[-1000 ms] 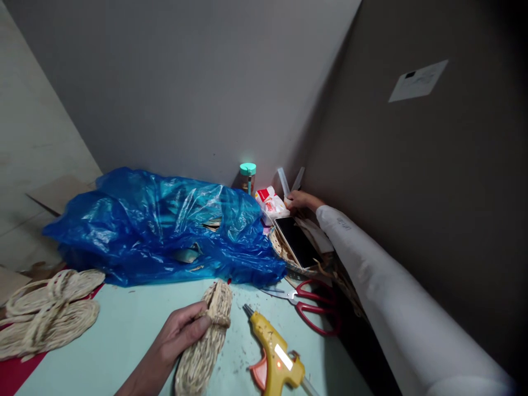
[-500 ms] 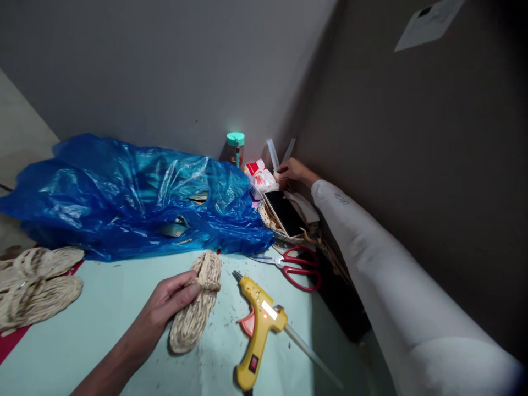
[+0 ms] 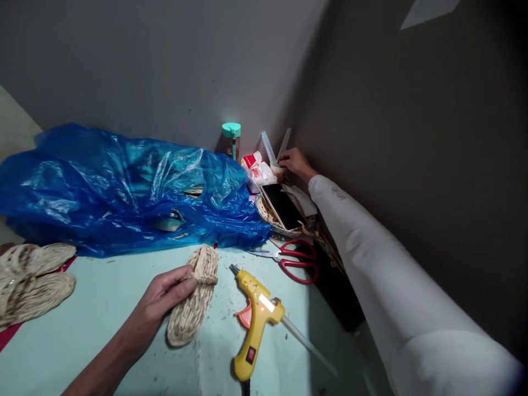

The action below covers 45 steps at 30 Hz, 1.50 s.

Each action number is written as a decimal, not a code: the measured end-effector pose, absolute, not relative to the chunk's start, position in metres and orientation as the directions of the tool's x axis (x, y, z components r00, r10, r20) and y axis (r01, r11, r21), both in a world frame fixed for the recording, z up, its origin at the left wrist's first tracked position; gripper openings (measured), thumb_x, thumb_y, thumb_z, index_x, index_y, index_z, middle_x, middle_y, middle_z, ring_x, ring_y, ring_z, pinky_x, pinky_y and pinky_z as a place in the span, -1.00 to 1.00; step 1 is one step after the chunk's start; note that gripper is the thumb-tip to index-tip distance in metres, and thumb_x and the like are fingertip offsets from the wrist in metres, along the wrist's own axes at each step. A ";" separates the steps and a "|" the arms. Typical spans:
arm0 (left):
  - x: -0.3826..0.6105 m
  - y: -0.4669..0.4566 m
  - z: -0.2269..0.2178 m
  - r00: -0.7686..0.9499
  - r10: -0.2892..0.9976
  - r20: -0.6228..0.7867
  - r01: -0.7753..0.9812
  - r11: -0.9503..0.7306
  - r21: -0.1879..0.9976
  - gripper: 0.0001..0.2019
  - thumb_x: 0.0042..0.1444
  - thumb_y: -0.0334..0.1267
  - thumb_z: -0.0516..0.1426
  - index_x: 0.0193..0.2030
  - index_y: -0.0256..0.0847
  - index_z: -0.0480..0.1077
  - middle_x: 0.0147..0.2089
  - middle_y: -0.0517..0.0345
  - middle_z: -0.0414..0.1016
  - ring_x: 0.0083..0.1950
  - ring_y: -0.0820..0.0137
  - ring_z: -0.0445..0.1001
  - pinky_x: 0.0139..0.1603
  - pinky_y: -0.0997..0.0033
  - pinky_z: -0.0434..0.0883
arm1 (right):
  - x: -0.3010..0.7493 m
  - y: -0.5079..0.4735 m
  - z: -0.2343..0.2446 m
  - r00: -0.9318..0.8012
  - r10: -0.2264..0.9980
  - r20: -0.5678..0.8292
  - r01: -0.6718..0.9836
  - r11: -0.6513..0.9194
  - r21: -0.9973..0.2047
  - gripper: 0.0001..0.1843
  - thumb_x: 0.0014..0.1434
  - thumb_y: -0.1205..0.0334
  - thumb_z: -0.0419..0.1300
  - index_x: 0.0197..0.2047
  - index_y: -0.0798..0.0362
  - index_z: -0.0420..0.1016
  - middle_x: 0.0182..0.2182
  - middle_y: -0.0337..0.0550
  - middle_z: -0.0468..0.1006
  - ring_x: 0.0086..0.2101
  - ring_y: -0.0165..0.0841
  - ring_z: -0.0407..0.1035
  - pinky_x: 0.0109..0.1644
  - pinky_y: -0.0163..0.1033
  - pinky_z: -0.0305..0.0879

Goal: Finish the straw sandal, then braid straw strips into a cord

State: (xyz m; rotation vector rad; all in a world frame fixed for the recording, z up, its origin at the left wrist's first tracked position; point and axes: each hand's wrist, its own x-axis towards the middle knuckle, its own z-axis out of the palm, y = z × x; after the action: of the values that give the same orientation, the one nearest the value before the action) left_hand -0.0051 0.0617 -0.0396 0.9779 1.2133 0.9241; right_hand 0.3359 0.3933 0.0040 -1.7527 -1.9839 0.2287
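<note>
My left hand (image 3: 171, 291) grips a small slipper (image 3: 197, 300) of braided straw-coloured fibre by its cross strap, thumb on top. The slipper rests tilted on or just over the pale green table. In the far corner my right hand (image 3: 295, 162) has its fingers pinched together at the rim of a small cup (image 3: 279, 172). Whatever those fingertips hold is too small to make out. Two translucent glue sticks (image 3: 269, 147) stand up beside them. Between my hands lies a yellow glue gun (image 3: 254, 324) with a lit light and a glue stick out its back.
A blue plastic bag (image 3: 124, 192) spreads along the wall. Red-handled scissors (image 3: 299, 261) lie before a woven basket (image 3: 264, 212) holding a phone (image 3: 283, 206). A green-lidded jar (image 3: 231, 140) and a red-and-white packet (image 3: 258, 168) stand behind. More fibre slippers (image 3: 41, 283) lie at left.
The view has shifted slightly. My right hand stays at the cup, its fingers a little higher near the rim, and more of the cup shows. My left hand keeps its hold on the slipper.
</note>
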 end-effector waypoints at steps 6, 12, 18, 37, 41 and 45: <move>-0.007 0.062 -0.045 0.105 0.962 -0.250 -0.031 0.255 0.967 -0.71 -0.06 0.00 0.28 -0.40 -0.21 0.54 -0.52 0.14 0.42 -0.40 0.26 0.38 -0.35 0.39 0.33 | 0.331 0.384 0.014 0.043 0.943 0.330 0.888 0.115 -0.444 -0.75 0.10 0.43 0.12 -0.20 0.20 0.60 -0.15 0.07 0.60 -0.10 -0.19 0.43 -0.05 -0.25 0.29; -0.007 0.064 -0.051 0.096 0.970 -0.221 -0.041 0.226 0.973 -0.70 -0.10 0.01 0.30 -0.45 -0.21 0.51 -0.53 0.17 0.39 -0.40 0.26 0.37 -0.37 0.37 0.30 | 0.323 0.361 0.038 0.073 0.956 0.283 0.791 0.118 -0.600 -0.78 0.15 0.34 0.11 -0.23 0.26 0.55 -0.31 0.11 0.60 -0.24 -0.20 0.47 -0.13 -0.22 0.37; -0.006 0.066 -0.048 0.155 0.955 -0.253 -0.133 0.274 0.953 -0.68 -0.05 0.02 0.27 -0.45 -0.24 0.46 -0.52 0.18 0.35 -0.46 0.35 0.32 -0.42 0.41 0.25 | 0.288 0.298 0.054 -0.165 0.976 0.143 0.569 0.212 -0.795 -0.86 0.16 0.31 0.19 -0.27 0.22 0.51 -0.35 0.04 0.59 -0.32 -0.32 0.50 -0.18 -0.27 0.46; -0.023 0.072 -0.056 0.032 0.994 -0.100 -0.025 0.101 0.995 -0.69 -0.03 -0.01 0.29 -0.45 -0.25 0.44 -0.48 0.24 0.32 -0.43 0.45 0.25 -0.40 0.46 0.18 | 0.194 0.120 -0.001 -0.669 0.736 0.098 0.473 0.525 -0.707 -0.91 0.08 0.36 0.25 -0.35 0.17 0.60 -0.51 -0.23 0.54 -0.44 -0.47 0.39 -0.31 -0.40 0.18; -0.023 0.074 -0.057 0.043 0.995 -0.091 -0.015 0.092 0.996 -0.65 -0.05 -0.01 0.30 -0.54 -0.25 0.37 -0.53 0.27 0.26 -0.46 0.47 0.21 -0.42 0.47 0.14 | 0.179 0.108 -0.001 -0.680 0.724 0.113 0.586 0.630 -0.510 -0.85 0.12 0.48 0.16 -0.35 0.17 0.57 -0.51 -0.21 0.53 -0.46 -0.47 0.35 -0.34 -0.40 0.09; -0.024 0.074 -0.059 0.038 0.996 -0.084 -0.022 0.085 0.996 -0.62 -0.05 0.00 0.30 -0.58 -0.23 0.31 -0.54 0.28 0.26 -0.47 0.47 0.20 -0.44 0.47 0.13 | 0.170 0.108 -0.007 -0.659 0.746 0.090 0.629 0.613 -0.478 -0.81 0.15 0.51 0.10 -0.35 0.15 0.52 -0.48 -0.19 0.55 -0.45 -0.46 0.37 -0.33 -0.40 0.09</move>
State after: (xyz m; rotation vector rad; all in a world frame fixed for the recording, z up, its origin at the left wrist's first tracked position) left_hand -0.0235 0.0743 -0.0587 1.1469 1.2035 1.1312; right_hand 0.1699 0.1078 -0.0073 -1.1192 -2.5602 0.5985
